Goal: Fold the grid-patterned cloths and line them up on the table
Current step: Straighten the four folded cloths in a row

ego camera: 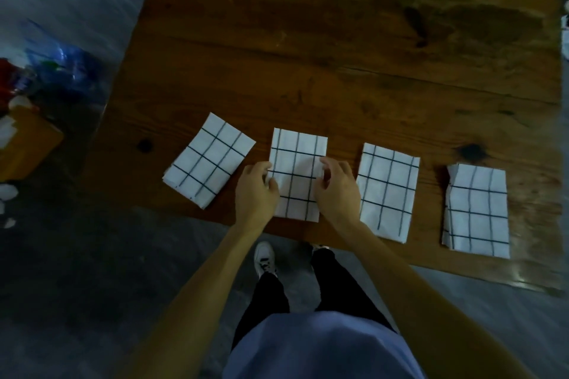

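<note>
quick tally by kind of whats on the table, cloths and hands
folded grid-patterned cloths: 4 — far left, second, gripped at both edges, third, far right
hands: 2 — left hand, right hand
total: 6

table (338,55) | four cloths (297,172) in row along near edge

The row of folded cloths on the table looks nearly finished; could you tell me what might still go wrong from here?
1. The leftmost cloth lies tilted, so the row may end up uneven unless it is straightened.
2. Both the left hand and right hand pinch the second cloth at its sides; sliding it could loosen its fold.
3. The rightmost cloth lies close to the table edge and might slip off.
</note>
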The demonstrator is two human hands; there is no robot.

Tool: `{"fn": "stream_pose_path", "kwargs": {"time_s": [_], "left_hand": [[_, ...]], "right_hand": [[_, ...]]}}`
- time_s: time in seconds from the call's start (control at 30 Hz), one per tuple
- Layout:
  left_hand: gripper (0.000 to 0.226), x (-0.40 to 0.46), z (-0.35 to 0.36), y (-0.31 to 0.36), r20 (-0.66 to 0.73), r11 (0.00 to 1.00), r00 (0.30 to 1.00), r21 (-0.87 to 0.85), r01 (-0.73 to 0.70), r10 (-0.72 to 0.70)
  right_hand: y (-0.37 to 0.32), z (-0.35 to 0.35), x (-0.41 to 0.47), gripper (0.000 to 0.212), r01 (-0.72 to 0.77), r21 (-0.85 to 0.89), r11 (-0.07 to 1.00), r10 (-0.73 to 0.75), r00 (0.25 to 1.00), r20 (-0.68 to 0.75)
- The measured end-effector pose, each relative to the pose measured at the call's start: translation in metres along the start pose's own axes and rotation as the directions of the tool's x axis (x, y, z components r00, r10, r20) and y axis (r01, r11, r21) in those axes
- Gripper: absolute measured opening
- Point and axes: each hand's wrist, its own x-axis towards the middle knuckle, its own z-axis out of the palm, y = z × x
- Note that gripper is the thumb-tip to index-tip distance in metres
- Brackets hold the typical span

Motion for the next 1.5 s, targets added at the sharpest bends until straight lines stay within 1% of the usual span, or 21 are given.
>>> {"fn": "stream_pose_path", "kwargs": {"time_s": [0.1, 0.17, 0.23, 0.33, 0.43, 0.53, 0.67, 0.83, 0.93, 1.13, 1.3, 1.4, 1.5], "left_hand": [[0.029, 0.003, -0.023, -0.014, -0.079, 0.999, 0.996, 0.018, -0.038, 0.040], [0.029, 0.005, -0.045, -0.029, -0.142, 0.994, 0.986, 0.079, -0.076, 0.087], [0.031, 0.005, -0.066, -0.050, -0.154, 0.976, 0.975, 0.174, -0.133, 0.161], [0.038, 0.002, -0.089, -0.085, -0.075, 0.918, 0.965, 0.335, -0.212, 0.250], [0.041, -0.003, -0.099, -0.113, 0.001, 0.860, 0.949, 0.422, -0.286, 0.316], [0.033, -0.005, -0.102, -0.128, 0.020, 0.839, 0.931, 0.426, -0.339, 0.366], [0.031, -0.004, -0.100, -0.133, 0.061, 0.821, 0.902, 0.390, -0.417, 0.428], [0.021, -0.003, -0.095, -0.133, 0.077, 0.823, 0.893, 0.358, -0.440, 0.444], [0.020, -0.002, -0.092, -0.131, 0.086, 0.816, 0.886, 0.357, -0.455, 0.457], [0.016, 0.002, -0.091, -0.127, 0.065, 0.833, 0.902, 0.360, -0.420, 0.427], [0.011, 0.005, -0.093, -0.127, 0.050, 0.837, 0.909, 0.371, -0.401, 0.414], [0.016, 0.005, -0.094, -0.127, 0.059, 0.846, 0.921, 0.376, -0.378, 0.385], [0.015, 0.004, -0.097, -0.128, 0.055, 0.857, 0.931, 0.376, -0.353, 0.360]], "right_hand": [[-0.017, 0.007, -0.008, 0.040, 0.049, -0.017, 0.999, -0.050, 0.999, -0.013], [-0.037, 0.020, -0.010, 0.038, 0.113, 0.013, 0.994, -0.113, 0.993, 0.036], [-0.062, 0.038, -0.009, 0.033, 0.171, 0.045, 0.984, -0.174, 0.981, 0.081], [-0.097, 0.068, -0.002, 0.030, 0.212, 0.051, 0.976, -0.216, 0.972, 0.096], [-0.112, 0.087, 0.009, 0.036, 0.160, 0.004, 0.987, -0.160, 0.983, 0.090], [-0.115, 0.095, 0.019, 0.040, 0.141, -0.059, 0.988, -0.138, 0.989, 0.057], [-0.119, 0.100, 0.028, 0.041, 0.140, -0.108, 0.984, -0.136, 0.990, 0.039], [-0.123, 0.105, 0.033, 0.041, 0.163, -0.113, 0.980, -0.158, 0.986, 0.050], [-0.125, 0.105, 0.037, 0.041, 0.193, -0.126, 0.973, -0.185, 0.980, 0.076], [-0.128, 0.112, 0.041, 0.043, 0.290, -0.121, 0.949, -0.275, 0.953, 0.127], [-0.128, 0.115, 0.043, 0.044, 0.299, -0.129, 0.946, -0.283, 0.951, 0.125], [-0.128, 0.117, 0.042, 0.044, 0.319, -0.131, 0.939, -0.301, 0.944, 0.138], [-0.130, 0.119, 0.042, 0.044, 0.329, -0.129, 0.936, -0.309, 0.939, 0.151]]}}
